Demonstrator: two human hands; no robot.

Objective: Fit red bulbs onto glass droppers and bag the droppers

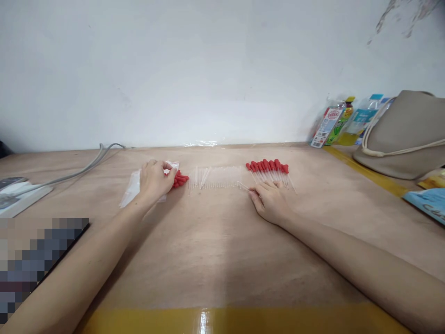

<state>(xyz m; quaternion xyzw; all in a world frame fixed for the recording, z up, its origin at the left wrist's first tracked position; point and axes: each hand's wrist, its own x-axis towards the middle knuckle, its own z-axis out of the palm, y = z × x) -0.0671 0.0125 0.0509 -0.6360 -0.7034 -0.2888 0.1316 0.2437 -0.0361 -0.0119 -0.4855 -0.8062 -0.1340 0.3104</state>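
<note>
My left hand [153, 178] is at the left, over a clear plastic bag [130, 189] and right beside a small pile of red rubber bulbs [181, 179]. Its fingers are curled, with thumb and forefinger close together; what lies between them is hidden. In the pinched fingers of my right hand [271, 200] is a thin clear dropper tube [243, 186], its tip pointing left. A row of clear dropper tubes [222, 177] lies between the hands, a few crossing at its left end. Just beyond my right hand lie several droppers with red bulbs [267, 166] fitted, side by side.
Bottles [358, 123] and a carton [326, 127] stand by the wall at right, next to a grey-beige bag [406, 134]. A blue packet [427, 202] lies at the right edge. A grey cable [86, 166] runs along the left. Yellow tape [208, 320] covers the table's front edge.
</note>
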